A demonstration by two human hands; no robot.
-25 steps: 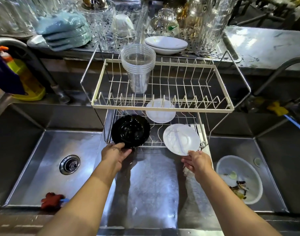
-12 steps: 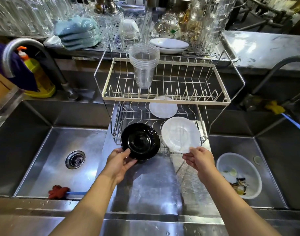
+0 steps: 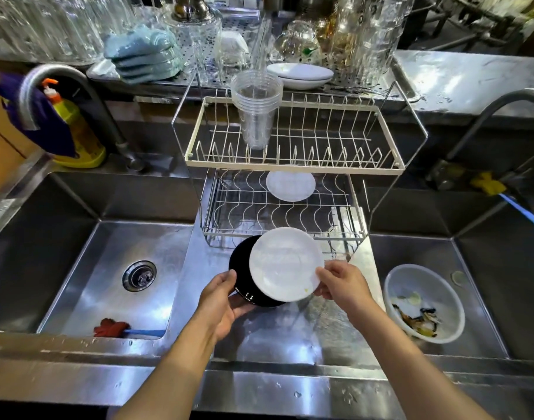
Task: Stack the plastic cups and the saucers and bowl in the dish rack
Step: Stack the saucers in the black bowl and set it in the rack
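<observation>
A two-tier wire dish rack stands between two sinks. A stack of clear plastic cups stands upright at the back left of its top tier. One white saucer lies at the back of the lower tier. In front of the rack, my left hand grips the left rim of a black bowl. My right hand pinches the right edge of a second white saucer, which overlaps and covers most of the bowl.
The left sink holds a drain and a red scrubber. The right sink holds a white basin with food scraps. Taps curve in at both sides. A yellow soap bottle stands at the left; glassware, blue bowls and white plates crowd the shelf behind.
Both hands have drawn the black bowl and the white saucer out of the lower tier toward me. The saucer has moved left over the bowl.
</observation>
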